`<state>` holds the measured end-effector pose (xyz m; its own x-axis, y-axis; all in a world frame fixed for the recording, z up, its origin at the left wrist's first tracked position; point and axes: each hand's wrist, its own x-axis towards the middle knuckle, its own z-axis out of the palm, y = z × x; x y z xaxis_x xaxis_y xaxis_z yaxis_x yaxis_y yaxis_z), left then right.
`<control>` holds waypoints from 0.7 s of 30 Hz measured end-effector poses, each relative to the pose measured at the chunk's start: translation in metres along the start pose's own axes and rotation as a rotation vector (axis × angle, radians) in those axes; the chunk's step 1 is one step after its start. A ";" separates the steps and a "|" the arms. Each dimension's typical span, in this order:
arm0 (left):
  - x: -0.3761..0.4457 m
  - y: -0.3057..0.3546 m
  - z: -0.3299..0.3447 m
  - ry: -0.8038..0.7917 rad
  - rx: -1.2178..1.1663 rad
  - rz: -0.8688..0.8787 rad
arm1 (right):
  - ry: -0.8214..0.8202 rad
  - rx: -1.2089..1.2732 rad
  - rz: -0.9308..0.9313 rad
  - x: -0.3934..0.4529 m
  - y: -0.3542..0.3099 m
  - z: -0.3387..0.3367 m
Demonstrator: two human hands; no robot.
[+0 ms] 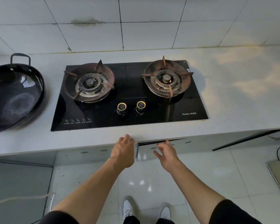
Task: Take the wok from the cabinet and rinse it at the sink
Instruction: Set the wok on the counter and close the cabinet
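Note:
A black wok [14,94] with a loop handle sits on the grey countertop [233,94] at the far left, partly cut off by the frame edge. Below the counter's front edge, a glossy white cabinet door [145,152] stands slightly ajar. My right hand [166,151] reaches to this door's top edge with fingers spread and relaxed, holding nothing. My left hand [124,149] hangs just left of the door at the counter's front edge, fingers loosely bent and holding nothing. No sink is in view.
A black two-burner gas hob [129,94] with rusty pan supports fills the counter's middle. White wall tiles rise behind. Another cabinet door [242,139] hangs open at right. Glossy floor tiles and my shoes [145,209] lie below.

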<state>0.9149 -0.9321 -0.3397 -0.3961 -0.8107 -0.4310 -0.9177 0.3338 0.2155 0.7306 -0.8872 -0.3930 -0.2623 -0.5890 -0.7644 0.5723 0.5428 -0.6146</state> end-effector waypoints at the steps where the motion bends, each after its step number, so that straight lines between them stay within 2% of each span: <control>1: 0.000 0.000 -0.001 -0.005 0.010 0.000 | -0.003 -0.010 0.012 -0.002 -0.002 -0.001; 5: -0.002 0.002 -0.002 -0.039 0.061 -0.002 | 0.018 -0.166 0.029 -0.014 -0.016 -0.004; 9: -0.003 0.003 -0.014 -0.094 0.027 -0.020 | 0.040 -0.410 -0.059 -0.031 -0.032 0.001; 12: -0.005 0.001 -0.027 -0.152 -0.057 -0.038 | 0.036 -0.505 -0.128 -0.048 -0.041 0.006; 16: -0.013 -0.005 -0.041 -0.057 -0.037 -0.028 | 0.004 -0.682 -0.273 -0.076 -0.054 0.015; 21: -0.028 -0.016 -0.068 0.082 -0.062 0.000 | 0.013 -1.067 -0.564 -0.106 -0.075 0.027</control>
<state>0.9422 -0.9474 -0.2719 -0.3896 -0.8483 -0.3588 -0.9131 0.3049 0.2706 0.7361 -0.8815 -0.2602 -0.2796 -0.8997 -0.3352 -0.5532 0.4363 -0.7097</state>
